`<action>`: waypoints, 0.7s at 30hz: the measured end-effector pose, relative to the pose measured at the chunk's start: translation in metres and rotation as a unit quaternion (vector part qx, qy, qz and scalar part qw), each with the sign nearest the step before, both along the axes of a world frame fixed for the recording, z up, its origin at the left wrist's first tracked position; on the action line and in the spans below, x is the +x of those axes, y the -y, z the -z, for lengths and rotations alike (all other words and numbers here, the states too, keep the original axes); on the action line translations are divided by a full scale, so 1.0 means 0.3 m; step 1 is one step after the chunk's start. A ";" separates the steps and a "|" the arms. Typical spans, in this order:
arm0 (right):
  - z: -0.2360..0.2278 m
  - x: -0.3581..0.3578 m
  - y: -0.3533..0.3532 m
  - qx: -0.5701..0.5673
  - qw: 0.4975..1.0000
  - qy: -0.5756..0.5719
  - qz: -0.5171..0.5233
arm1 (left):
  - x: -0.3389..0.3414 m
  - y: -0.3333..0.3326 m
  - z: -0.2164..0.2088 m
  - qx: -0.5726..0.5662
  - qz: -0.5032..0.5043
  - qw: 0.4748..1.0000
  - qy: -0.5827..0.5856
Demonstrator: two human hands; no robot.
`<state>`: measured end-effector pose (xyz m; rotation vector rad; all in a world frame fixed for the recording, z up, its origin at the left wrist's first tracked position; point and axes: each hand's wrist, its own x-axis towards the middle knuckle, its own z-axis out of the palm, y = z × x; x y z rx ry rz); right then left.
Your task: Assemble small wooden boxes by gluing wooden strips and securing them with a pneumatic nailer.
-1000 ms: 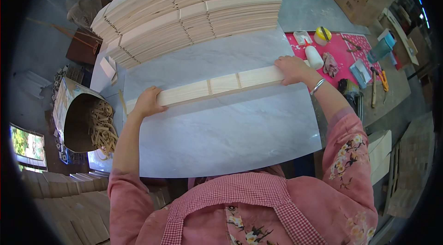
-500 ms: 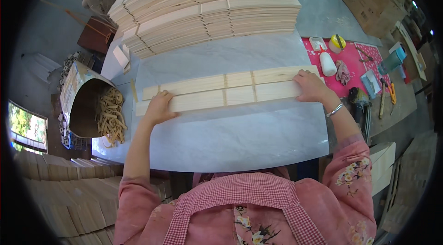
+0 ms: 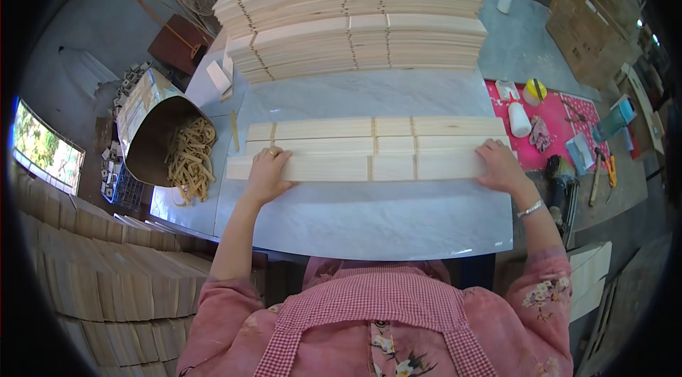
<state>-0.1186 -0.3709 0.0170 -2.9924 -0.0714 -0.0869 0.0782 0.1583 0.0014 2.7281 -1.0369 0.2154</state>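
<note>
Long pale wooden boards with narrow cross grooves lie side by side across the grey table in front of me. The nearest board (image 3: pixel 323 169) sits slightly further left than the far board (image 3: pixel 323 128); another pale strip shows between them. My left hand (image 3: pixel 268 172) grips the nearest board near its left end, fingers over the top and thumb at the near edge. At the right end, my right hand (image 3: pixel 499 164) closes around the same board, its fingers bent over the wood. The undersides of the boards are hidden.
Behind the boards rises a tall stack of similar grooved boards (image 3: pixel 305 47). A tipped bin (image 3: pixel 145 118) spills thin wood strips (image 3: pixel 192 157) at the left. A glue bottle (image 3: pixel 519 121), a rag (image 3: pixel 539 134) and a hammer (image 3: pixel 595 178) lie at the right.
The view has shifted, so the scene sits further right and lower. The nearest board has come apart from the others toward me and left, showing a third strip; both hands moved with it.
</note>
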 end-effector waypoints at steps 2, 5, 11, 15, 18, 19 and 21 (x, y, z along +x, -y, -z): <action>-0.033 -0.064 -0.024 0.007 1.000 -0.007 -0.002 | -0.069 -0.052 -0.019 0.010 0.007 0.996 -0.084; -0.040 -0.176 -0.048 0.050 0.991 -0.123 0.009 | -0.163 -0.100 -0.007 0.013 0.015 0.987 -0.161; 0.041 -0.263 -0.068 0.057 0.998 -0.027 -0.029 | -0.273 -0.131 0.091 -0.043 -0.009 0.998 -0.045; 0.010 -0.264 -0.085 0.095 0.995 -0.024 0.026 | -0.239 -0.118 0.092 -0.091 -0.017 0.994 -0.058; 0.025 -0.403 -0.139 0.114 0.992 -0.045 0.042 | -0.397 -0.200 0.076 -0.132 -0.009 0.980 -0.149; 0.041 -0.445 -0.158 0.119 0.993 -0.025 0.011 | -0.453 -0.230 0.081 -0.160 -0.043 0.966 -0.199; 0.089 -0.484 -0.177 0.148 0.988 0.051 -0.003 | -0.487 -0.263 0.121 -0.119 -0.007 0.978 -0.172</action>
